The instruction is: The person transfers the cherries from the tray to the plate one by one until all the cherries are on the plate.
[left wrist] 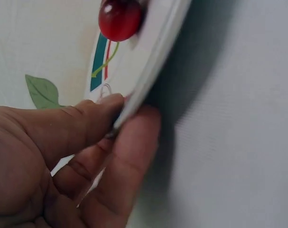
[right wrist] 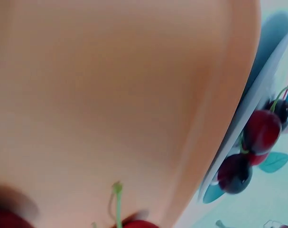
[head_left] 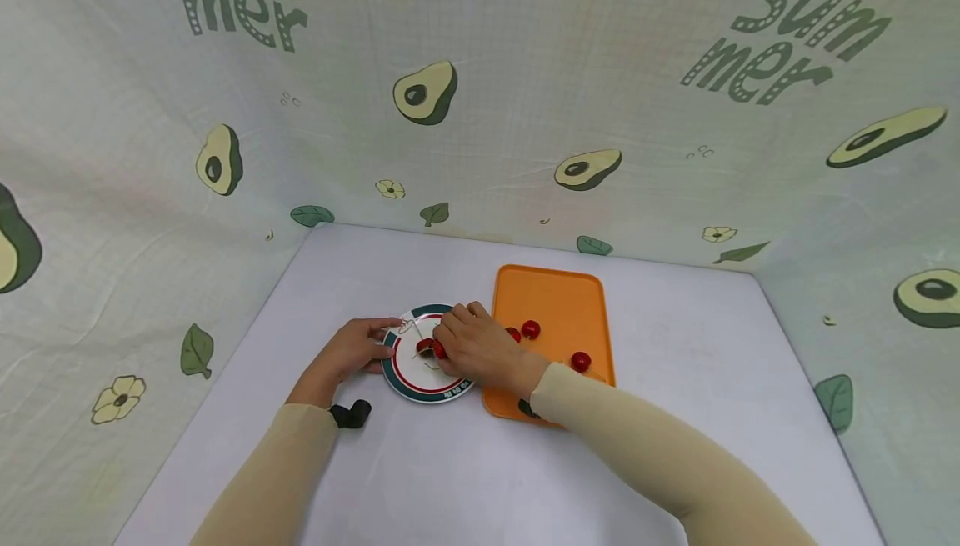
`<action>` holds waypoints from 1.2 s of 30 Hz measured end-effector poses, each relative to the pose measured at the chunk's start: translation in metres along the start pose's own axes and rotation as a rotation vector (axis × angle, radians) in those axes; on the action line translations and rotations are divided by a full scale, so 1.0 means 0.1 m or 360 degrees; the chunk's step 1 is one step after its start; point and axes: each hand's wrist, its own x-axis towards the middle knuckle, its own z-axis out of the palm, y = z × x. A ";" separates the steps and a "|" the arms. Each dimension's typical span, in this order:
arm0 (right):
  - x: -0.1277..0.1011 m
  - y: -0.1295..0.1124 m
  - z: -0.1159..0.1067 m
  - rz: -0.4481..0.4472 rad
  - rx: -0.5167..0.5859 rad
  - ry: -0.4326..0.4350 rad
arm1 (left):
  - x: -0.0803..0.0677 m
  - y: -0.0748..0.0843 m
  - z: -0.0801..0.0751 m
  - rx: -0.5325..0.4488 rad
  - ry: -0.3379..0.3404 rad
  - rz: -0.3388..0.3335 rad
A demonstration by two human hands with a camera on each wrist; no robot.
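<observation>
A white plate with a green and red border lies left of centre in the head view. My left hand pinches its left rim, thumb on top and fingers underneath in the left wrist view. Over the plate's right side reaches my right hand, its fingers curled around a red cherry. Beside that one sits a darker cherry on the plate. Several stemmed cherries cluster on the plate in the right wrist view, where most of my right hand is out of frame.
Just right of the plate lies an orange tray, partly under my right forearm. Red cherries rest on it. A black piece shows at my left wrist. Behind the white table hangs an avocado-print cloth.
</observation>
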 end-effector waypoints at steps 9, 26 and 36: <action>0.05 -0.15 0.02 -0.0027 -0.0017 -0.0003 | 0.00 0.03 -0.04 0.0048 -0.0024 -0.0015; 0.10 -0.29 0.11 -0.0048 -0.0060 -0.0046 | 0.04 0.00 -0.04 -0.0071 -0.0076 0.0035; -0.12 -0.01 -0.03 0.0095 0.0125 -0.0039 | 0.03 0.01 -0.04 -0.0055 -0.0074 -0.0005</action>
